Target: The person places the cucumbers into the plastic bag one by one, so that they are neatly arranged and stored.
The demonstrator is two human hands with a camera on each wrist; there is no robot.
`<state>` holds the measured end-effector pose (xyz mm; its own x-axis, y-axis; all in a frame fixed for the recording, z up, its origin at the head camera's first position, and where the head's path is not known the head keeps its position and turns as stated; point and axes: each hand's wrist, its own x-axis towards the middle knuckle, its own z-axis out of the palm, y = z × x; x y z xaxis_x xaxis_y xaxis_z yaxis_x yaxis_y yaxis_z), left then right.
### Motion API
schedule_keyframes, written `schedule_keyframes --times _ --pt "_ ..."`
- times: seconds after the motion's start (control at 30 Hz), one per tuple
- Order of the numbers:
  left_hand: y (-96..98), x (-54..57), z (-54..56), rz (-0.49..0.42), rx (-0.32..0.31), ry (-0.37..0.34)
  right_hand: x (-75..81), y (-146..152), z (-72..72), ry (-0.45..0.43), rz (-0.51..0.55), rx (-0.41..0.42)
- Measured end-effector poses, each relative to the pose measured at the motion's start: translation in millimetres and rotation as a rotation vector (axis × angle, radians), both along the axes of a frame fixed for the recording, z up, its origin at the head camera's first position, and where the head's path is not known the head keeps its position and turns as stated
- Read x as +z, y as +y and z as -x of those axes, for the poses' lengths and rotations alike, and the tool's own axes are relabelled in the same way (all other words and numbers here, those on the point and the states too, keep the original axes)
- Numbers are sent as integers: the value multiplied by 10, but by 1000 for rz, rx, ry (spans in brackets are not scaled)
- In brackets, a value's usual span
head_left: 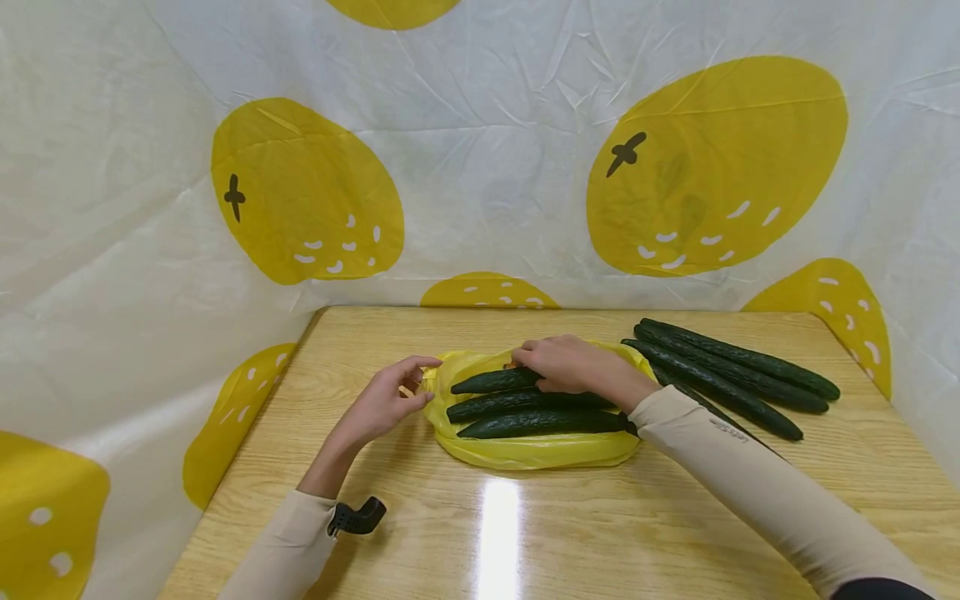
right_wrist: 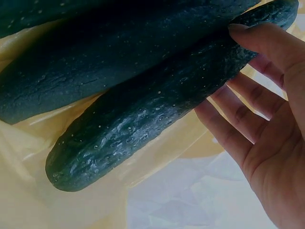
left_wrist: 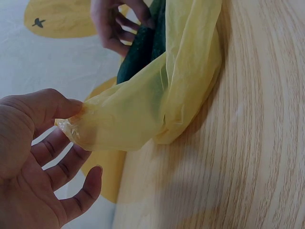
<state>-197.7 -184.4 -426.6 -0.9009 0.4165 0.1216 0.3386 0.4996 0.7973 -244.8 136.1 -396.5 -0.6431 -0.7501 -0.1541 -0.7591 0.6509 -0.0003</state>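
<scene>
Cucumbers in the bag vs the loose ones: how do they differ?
Place: the bagged cucumbers lie in the yellow bag; the loose cucumbers lie on the table.
Pose: bagged ones run roughly sideways; loose ones slant diagonally.
Handling: the right hand holds one bagged cucumber; neither hand grips the loose ones.
Shared: long, dark green.

A left hand (left_wrist: 24, 167) pinches the tip of a thin, see-through yellow plastic bag (left_wrist: 126, 117), its lower fingers (left_wrist: 86, 193) apart. Dark green cucumbers (left_wrist: 138, 52) lie partly inside, touched by the right hand (left_wrist: 107, 24) at the top. Right, a pale wood-grain bench (left_wrist: 259, 119); left, white sheeting (left_wrist: 62, 64) with yellow fruit shapes (left_wrist: 62, 19).
</scene>
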Motion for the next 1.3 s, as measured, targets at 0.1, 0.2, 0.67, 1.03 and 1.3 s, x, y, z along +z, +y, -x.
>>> schedule_keyframes --times 0.1,0.2,0.67,1.03,1.3 --pt "-7 -15 4 4 -7 6 -27 -3 18 -7 -9 -8" --pt "-10 -16 10 6 -12 4 -34 -7 34 -26 -1 -15" --pt "19 11 14 19 -17 5 -69 44 123 -94 51 -14" --pt "25 0 20 8 -11 -10 -99 115 134 -170 122 -43" --pt "19 -1 22 8 -6 -8 -113 93 109 -127 89 -46"
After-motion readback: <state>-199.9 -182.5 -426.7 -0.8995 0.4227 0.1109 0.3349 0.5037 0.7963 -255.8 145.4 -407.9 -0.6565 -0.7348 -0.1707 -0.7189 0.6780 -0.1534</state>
